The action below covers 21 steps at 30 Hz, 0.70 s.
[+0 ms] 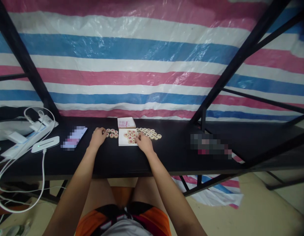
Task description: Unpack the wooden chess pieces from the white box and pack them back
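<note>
The discs (149,132) look small, light and stiff; best pinched by the rim. Right hand (144,142) fingers pinch one at the tray (122,141); left hand (98,136) is curled, hold unclear.

The marks on the round game pieces (149,132) are too small for me to read. My right hand (144,143) covers the near right corner of the white box (127,137), hiding what my fingertips touch. Two blurred patches (73,138) lie on the table (166,154); the power strip (29,139) is cut off at the left edge.
</note>
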Each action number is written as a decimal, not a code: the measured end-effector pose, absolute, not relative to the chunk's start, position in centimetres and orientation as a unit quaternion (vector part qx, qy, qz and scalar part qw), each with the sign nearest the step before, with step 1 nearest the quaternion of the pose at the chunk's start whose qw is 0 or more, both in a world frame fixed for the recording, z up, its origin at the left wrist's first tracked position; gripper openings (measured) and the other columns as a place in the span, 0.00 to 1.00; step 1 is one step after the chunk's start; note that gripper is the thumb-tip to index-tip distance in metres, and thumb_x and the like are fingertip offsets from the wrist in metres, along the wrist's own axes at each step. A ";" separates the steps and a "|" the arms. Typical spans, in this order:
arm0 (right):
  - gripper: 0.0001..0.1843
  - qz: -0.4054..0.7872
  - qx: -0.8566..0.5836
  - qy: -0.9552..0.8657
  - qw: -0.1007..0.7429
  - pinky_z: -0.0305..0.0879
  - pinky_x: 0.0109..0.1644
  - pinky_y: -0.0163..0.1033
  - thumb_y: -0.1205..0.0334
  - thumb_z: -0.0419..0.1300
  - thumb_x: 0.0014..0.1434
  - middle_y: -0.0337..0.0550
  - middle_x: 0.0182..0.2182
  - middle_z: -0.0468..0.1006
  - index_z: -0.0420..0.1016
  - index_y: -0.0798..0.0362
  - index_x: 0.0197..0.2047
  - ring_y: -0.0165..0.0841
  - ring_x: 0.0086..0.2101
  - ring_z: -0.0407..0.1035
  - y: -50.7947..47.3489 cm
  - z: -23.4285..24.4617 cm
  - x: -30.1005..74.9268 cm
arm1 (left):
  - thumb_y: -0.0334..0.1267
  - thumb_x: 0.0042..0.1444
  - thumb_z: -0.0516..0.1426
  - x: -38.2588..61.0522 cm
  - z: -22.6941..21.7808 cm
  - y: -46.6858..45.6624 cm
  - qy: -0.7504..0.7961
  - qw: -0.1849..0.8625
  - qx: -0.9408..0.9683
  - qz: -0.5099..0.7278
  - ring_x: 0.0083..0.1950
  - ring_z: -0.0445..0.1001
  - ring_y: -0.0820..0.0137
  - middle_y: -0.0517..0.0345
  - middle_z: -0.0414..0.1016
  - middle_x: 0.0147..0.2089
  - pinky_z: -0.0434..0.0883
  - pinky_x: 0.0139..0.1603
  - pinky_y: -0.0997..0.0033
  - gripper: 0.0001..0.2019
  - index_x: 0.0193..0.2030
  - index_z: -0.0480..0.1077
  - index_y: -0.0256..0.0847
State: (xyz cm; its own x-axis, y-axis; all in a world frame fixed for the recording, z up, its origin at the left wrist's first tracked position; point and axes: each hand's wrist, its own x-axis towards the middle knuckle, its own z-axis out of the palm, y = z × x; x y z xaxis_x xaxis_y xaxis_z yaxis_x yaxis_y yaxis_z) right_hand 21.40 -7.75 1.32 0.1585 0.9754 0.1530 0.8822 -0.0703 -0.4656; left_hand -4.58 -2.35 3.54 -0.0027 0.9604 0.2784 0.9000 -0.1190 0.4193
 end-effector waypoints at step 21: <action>0.09 0.108 -0.721 -0.641 0.239 0.53 0.34 0.34 0.57 0.52 0.59 0.40 0.29 0.74 0.69 0.50 0.39 0.33 0.32 0.68 -7.6 1.0 21.5 | 0.40 0.64 0.46 1.2 2.2 -4.5 0.381 -0.039 0.903 0.197 0.47 0.68 0.61 0.48 0.75 0.40 0.63 0.53 0.59 0.17 0.42 0.76 0.37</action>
State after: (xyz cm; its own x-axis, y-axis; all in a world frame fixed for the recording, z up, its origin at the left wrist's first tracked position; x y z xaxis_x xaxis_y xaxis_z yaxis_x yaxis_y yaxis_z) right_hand 21.50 -7.63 1.02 0.1540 0.9765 0.1511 0.8732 -0.0629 -0.4832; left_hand 1.21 -4.52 2.15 0.6324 0.6722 0.3851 0.7029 -0.7068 0.0794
